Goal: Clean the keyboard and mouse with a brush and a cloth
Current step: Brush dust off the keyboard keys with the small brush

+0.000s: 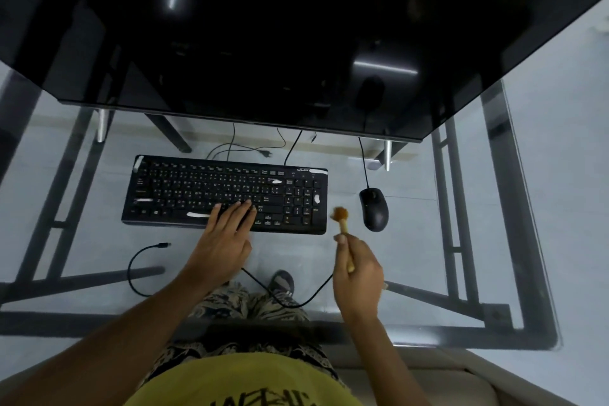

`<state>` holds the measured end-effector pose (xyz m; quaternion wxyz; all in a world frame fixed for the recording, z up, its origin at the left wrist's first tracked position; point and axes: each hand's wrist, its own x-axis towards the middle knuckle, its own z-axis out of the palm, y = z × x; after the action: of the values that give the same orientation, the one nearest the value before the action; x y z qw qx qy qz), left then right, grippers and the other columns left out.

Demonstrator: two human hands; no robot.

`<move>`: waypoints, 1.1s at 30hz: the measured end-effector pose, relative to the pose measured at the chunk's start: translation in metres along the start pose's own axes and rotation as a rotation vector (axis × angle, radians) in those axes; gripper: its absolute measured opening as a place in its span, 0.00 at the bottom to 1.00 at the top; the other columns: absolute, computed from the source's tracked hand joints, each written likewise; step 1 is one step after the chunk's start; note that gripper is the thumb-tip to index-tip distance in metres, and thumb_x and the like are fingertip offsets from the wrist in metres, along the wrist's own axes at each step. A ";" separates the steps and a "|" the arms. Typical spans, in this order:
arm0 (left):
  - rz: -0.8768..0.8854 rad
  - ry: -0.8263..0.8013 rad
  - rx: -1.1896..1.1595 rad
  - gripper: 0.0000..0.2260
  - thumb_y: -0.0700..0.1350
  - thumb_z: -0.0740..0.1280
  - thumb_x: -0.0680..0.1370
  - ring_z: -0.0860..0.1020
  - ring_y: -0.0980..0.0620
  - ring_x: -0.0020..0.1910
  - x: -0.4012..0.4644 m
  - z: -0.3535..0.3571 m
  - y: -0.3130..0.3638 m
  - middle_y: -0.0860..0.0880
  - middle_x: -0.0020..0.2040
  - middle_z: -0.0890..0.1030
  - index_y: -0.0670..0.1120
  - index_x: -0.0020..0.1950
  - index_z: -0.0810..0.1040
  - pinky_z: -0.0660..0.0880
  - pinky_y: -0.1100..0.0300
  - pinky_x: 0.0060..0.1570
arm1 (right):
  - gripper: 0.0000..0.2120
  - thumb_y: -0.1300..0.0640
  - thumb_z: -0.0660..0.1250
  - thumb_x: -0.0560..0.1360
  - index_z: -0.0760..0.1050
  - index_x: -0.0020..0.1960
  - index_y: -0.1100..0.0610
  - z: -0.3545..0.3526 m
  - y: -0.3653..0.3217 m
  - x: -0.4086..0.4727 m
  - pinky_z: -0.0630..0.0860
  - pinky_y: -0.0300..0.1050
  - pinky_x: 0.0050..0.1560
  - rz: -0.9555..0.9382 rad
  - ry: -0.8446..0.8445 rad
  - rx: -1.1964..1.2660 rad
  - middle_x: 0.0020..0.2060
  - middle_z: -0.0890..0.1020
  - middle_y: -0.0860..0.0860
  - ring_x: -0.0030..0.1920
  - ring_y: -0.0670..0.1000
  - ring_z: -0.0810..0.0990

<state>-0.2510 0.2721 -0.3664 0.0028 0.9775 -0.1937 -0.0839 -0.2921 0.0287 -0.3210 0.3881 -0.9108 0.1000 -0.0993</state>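
A black keyboard (184,191) with a few white marks lies on the glass desk (412,257) in the middle of the view. My left hand (224,241) rests flat on its lower right keys, fingers spread. A black wired mouse (374,209) sits just right of the keyboard. My right hand (357,269) grips the wooden handle of a small brush (341,219); its brown bristles point up between the keyboard's right end and the mouse, touching neither. No cloth is visible.
A dark upper shelf (263,43) overhangs the back of the desk. A loose black cable (138,260) curls at the front left, and another cable (296,301) runs under my hands. The desk's metal frame (461,241) shows through the glass.
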 end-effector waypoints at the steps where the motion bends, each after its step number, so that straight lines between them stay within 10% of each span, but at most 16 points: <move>1: -0.001 0.003 -0.004 0.25 0.45 0.52 0.75 0.71 0.41 0.67 0.000 0.000 0.000 0.39 0.69 0.72 0.37 0.68 0.72 0.59 0.41 0.70 | 0.14 0.52 0.58 0.80 0.80 0.48 0.57 0.002 -0.003 -0.004 0.71 0.42 0.30 -0.090 -0.108 0.032 0.33 0.78 0.49 0.32 0.48 0.74; 3: -0.002 0.010 -0.015 0.25 0.45 0.52 0.76 0.72 0.40 0.66 0.001 0.000 0.000 0.38 0.68 0.73 0.37 0.68 0.73 0.58 0.41 0.70 | 0.13 0.53 0.59 0.80 0.81 0.50 0.56 0.005 -0.005 -0.012 0.71 0.39 0.31 -0.173 -0.292 0.028 0.36 0.79 0.49 0.33 0.46 0.75; 8: -0.001 0.023 -0.027 0.24 0.45 0.52 0.76 0.71 0.40 0.66 0.000 0.001 0.000 0.38 0.68 0.72 0.37 0.68 0.73 0.57 0.41 0.70 | 0.17 0.49 0.56 0.80 0.80 0.48 0.57 -0.006 0.010 -0.001 0.65 0.36 0.27 0.023 -0.003 -0.029 0.32 0.77 0.47 0.28 0.44 0.71; 12: 0.002 0.030 -0.023 0.24 0.44 0.52 0.75 0.71 0.40 0.67 0.001 0.001 0.000 0.38 0.68 0.73 0.37 0.68 0.73 0.59 0.40 0.70 | 0.13 0.52 0.58 0.80 0.80 0.48 0.56 -0.005 0.009 -0.007 0.72 0.40 0.29 -0.192 -0.284 -0.027 0.36 0.80 0.49 0.30 0.45 0.75; 16: 0.011 0.033 -0.016 0.24 0.44 0.53 0.75 0.71 0.41 0.67 0.003 0.000 0.000 0.38 0.68 0.72 0.37 0.68 0.73 0.63 0.38 0.69 | 0.19 0.47 0.55 0.81 0.80 0.47 0.57 -0.007 0.015 0.011 0.69 0.43 0.26 0.046 0.013 -0.064 0.32 0.77 0.48 0.28 0.46 0.72; 22: 0.020 0.043 -0.054 0.23 0.45 0.53 0.76 0.71 0.41 0.67 0.004 0.003 -0.002 0.39 0.68 0.72 0.38 0.68 0.73 0.59 0.40 0.70 | 0.13 0.51 0.58 0.81 0.80 0.50 0.54 0.029 -0.032 0.029 0.74 0.41 0.34 -0.285 -0.354 0.007 0.38 0.81 0.51 0.35 0.49 0.77; 27: 0.016 0.058 -0.069 0.23 0.45 0.53 0.76 0.71 0.42 0.66 0.006 0.002 -0.001 0.40 0.68 0.73 0.39 0.67 0.74 0.60 0.41 0.70 | 0.13 0.54 0.60 0.80 0.80 0.45 0.58 0.031 -0.024 0.055 0.66 0.40 0.27 -0.108 -0.085 -0.109 0.32 0.78 0.51 0.27 0.48 0.71; 33: -0.010 0.056 -0.092 0.23 0.45 0.54 0.76 0.73 0.43 0.65 0.011 0.002 0.001 0.40 0.66 0.75 0.39 0.66 0.75 0.58 0.43 0.70 | 0.16 0.49 0.56 0.80 0.80 0.47 0.56 0.032 -0.025 0.048 0.71 0.41 0.32 -0.240 -0.335 -0.051 0.36 0.80 0.52 0.32 0.49 0.76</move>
<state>-0.2417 0.2671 -0.3697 0.0530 0.9792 -0.1846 -0.0654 -0.2348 0.0555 -0.3197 0.3617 -0.9294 -0.0728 0.0107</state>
